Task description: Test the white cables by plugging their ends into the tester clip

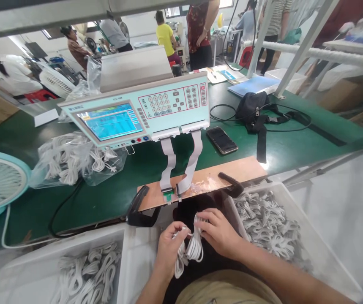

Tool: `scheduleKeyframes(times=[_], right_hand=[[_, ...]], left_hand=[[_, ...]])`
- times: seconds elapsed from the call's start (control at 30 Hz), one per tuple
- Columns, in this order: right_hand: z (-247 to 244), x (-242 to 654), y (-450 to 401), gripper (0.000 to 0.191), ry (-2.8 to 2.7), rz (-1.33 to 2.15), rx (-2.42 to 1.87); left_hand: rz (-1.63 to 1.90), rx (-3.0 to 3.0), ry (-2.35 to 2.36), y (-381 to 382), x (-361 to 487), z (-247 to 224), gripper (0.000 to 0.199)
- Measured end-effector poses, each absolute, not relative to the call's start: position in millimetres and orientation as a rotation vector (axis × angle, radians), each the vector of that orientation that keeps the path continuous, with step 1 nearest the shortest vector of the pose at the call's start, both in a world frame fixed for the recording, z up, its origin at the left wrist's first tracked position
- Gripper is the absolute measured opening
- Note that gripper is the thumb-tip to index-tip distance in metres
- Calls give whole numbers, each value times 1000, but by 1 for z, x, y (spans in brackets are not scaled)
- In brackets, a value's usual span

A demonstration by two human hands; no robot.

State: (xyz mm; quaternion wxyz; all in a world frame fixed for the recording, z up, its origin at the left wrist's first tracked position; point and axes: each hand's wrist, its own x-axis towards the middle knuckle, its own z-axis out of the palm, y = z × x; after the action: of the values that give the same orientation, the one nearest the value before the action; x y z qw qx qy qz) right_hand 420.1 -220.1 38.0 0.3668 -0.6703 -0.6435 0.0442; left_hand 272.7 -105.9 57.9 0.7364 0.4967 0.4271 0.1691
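Both my hands hold a coiled white cable bundle over my lap, just below the table's front edge. My left hand pinches one side of it, thumb on top. The fingers of my right hand are closed round the upper part of the other side. Just beyond, two small connectors stick out from a wooden board, joined by flat grey ribbon cables to a tester with a lit blue screen.
White bins of coiled cables stand at left and right. Black clamps grip the board. A phone, black bag, bagged cables and fan lie around the tester. Several people are in the background.
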Motion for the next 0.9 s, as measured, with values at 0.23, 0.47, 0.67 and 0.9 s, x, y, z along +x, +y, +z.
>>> scheduleKeyframes(times=[0.23,0.47,0.67,0.9], right_hand=[[72,418,-202,19,-2047,153,-1525],[79,419,-185,20,-1501,798,-1348],[66,410,-153,30,-657,1026,-1300],[59,400,-132,32,-537,941,-1368]], left_hand=[[295,815,853,-93,275,74,19],[376,893,870,-89,282,72,19],[575,1177,967,-83,288,57,20],[582,1127,998,-73,286,53,27]])
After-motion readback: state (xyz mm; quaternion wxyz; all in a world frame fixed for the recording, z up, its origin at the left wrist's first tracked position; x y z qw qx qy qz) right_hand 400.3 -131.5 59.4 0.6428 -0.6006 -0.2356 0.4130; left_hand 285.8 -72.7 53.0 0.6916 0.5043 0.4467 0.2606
